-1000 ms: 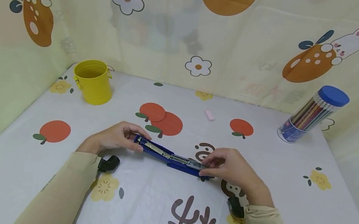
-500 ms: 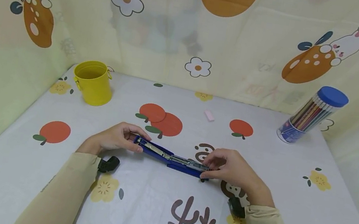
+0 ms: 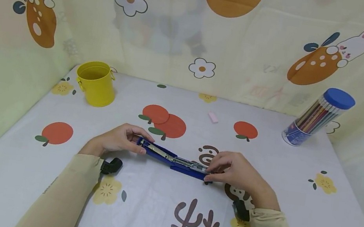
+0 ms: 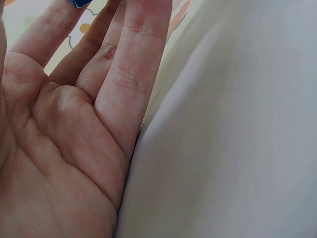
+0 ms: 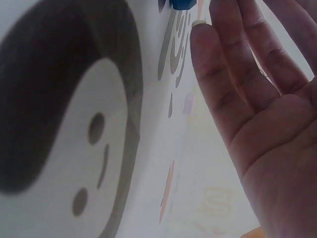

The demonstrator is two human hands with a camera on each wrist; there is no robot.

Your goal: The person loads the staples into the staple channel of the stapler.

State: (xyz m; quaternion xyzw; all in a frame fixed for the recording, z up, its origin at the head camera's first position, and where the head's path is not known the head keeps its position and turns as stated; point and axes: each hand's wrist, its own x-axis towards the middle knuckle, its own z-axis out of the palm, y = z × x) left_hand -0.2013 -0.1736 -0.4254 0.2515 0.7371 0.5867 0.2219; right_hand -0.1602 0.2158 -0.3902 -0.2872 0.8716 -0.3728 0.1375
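Note:
In the head view a blue stapler [image 3: 188, 173] lies unfolded at the middle of the table, its metal staple channel and inner parts exposed. My left hand [image 3: 117, 141] pinches its left end between thumb and fingers, slightly raised. At the other end, my right hand [image 3: 240, 172] pinches the tip with thumb and index finger. Only a blue corner of the stapler [image 4: 80, 2] shows at the top of the left wrist view. A small blue piece of it [image 5: 183, 4] appears at the top of the right wrist view, by the fingers; the grip itself is cut off there.
A yellow bucket [image 3: 98, 90] stands at the back left. A clear tube of pencils with a blue lid [image 3: 317, 117] is at the back right. Beyond the stapler lies a small pink eraser-like block [image 3: 213, 117]. A printed cloth [image 3: 138, 209] covers the table.
My right fingertips have shifted slightly along the stapler's right end. The left hand keeps its hold, and the stapler stays in place, unfolded.

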